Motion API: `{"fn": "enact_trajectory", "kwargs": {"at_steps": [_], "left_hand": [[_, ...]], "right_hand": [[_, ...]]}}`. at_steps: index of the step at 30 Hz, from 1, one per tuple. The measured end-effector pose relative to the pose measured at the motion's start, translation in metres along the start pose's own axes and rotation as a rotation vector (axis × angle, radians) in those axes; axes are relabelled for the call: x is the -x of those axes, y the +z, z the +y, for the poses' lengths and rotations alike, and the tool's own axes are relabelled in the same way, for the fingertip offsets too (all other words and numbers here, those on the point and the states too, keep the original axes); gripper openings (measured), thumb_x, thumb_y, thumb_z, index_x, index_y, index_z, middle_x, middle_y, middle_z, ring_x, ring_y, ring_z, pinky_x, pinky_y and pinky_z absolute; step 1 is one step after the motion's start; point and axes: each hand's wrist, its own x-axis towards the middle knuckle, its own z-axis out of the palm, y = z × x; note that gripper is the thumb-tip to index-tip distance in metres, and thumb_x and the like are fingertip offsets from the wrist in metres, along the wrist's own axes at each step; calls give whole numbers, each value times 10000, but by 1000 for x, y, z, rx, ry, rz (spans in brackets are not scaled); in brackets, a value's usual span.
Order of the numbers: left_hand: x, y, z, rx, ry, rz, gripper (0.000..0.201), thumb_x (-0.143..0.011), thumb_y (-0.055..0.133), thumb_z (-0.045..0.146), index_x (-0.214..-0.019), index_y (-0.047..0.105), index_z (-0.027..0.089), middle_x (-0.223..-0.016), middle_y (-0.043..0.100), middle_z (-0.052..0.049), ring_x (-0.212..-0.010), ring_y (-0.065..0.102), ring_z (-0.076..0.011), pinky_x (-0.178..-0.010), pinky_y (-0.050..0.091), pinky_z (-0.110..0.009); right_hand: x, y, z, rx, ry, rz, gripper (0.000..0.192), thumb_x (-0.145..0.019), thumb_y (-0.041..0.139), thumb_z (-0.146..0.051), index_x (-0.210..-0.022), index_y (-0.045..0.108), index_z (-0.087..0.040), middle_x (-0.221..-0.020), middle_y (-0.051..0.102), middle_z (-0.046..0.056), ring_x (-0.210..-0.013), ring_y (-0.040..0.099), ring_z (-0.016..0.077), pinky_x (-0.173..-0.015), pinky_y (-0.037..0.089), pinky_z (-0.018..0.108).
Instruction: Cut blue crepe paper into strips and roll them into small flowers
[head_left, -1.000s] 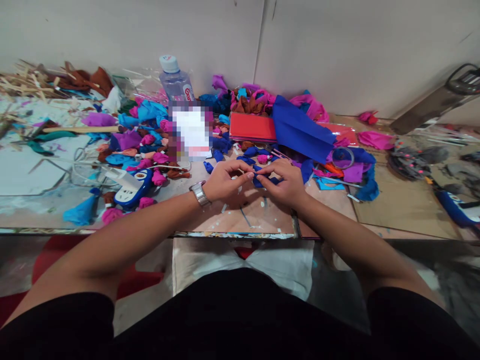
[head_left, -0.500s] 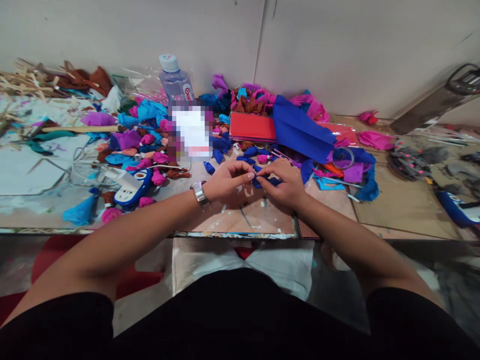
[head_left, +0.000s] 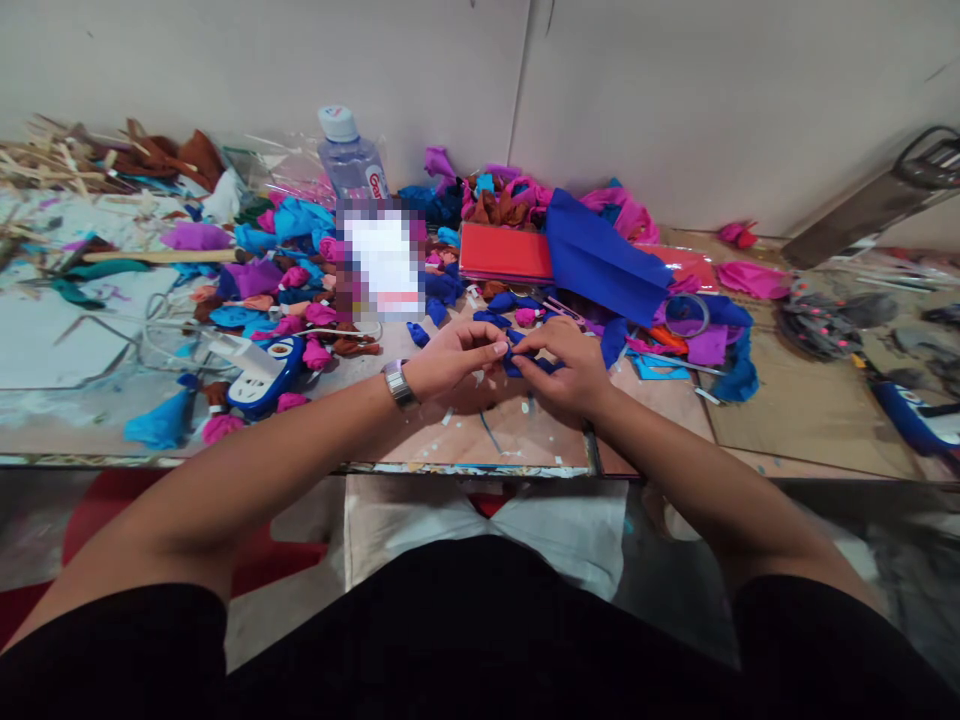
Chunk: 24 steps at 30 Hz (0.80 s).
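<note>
- Left hand (head_left: 450,365): I log it just left of the dark blue paper piece (head_left: 517,358), fingers curled in, thumb and fingertips pinching that piece's left end. A metal wristwatch (head_left: 397,384) sits on the wrist behind it.
- Right hand (head_left: 568,367): I log it just right of the same piece, fingers bent and pressed together, pinching its right end. The two hands meet fingertip to fingertip over it.
- Dark blue paper piece: small and crumpled, mostly hidden by the fingers, held just above the worktable (head_left: 787,410) near its front edge. I cannot tell its exact shape.
- Blue paper sheet (head_left: 600,260): lies beyond the held piece and to its right, flat and partly draped over other scraps.
- Red paper stack (head_left: 504,254): directly beyond the held piece, touching the blue sheet's left edge.
- Water bottle (head_left: 349,160): far beyond and left of the held piece, upright near the wall, white cap on.
- Tape roll (head_left: 685,315): right of the held piece, lying flat among blue and purple scraps.
- Blue-and-white tool (head_left: 259,372): well left of the held piece, past the watch, lying on its side; I cannot tell what kind of tool it is.
- Paper buds in pink, purple and light blue (head_left: 300,300): scattered left of and beyond the held piece, around the tool.
</note>
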Motion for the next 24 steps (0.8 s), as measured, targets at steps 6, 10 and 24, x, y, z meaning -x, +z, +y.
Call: {"fn": "enact_trajectory", "kwargs": {"at_steps": [6,10,24], "left_hand": [[-1,-1,0,-37,11,-28,389,-843,860,515,-909,727,155,-715,685,-10,-622,631,-105,-627,522,-241],[-2,-1,1,-72,30,-10,406,-841,857,529,-928,721,157,-709,694,-8,-622,647,-111,-630,538,-246],[-3,-7,-3,-321,143,108,398,-817,868,525,-988,825,169,-936,814,-90,-823,751,-175,-774,600,-295]], "right_hand": [[1,0,0,3,13,3,141,-979,711,-358,-1092,739,-278,-1004,820,32,-890,736,226,-906,504,437],[1,1,1,12,3,-4,169,-989,699,-355,-1140,750,-300,-1042,829,28,-933,750,234,-929,508,451],[0,0,2,34,30,74,67,-971,721,-348,-1010,749,-302,-951,825,8,-904,765,242,-940,519,469]]}}
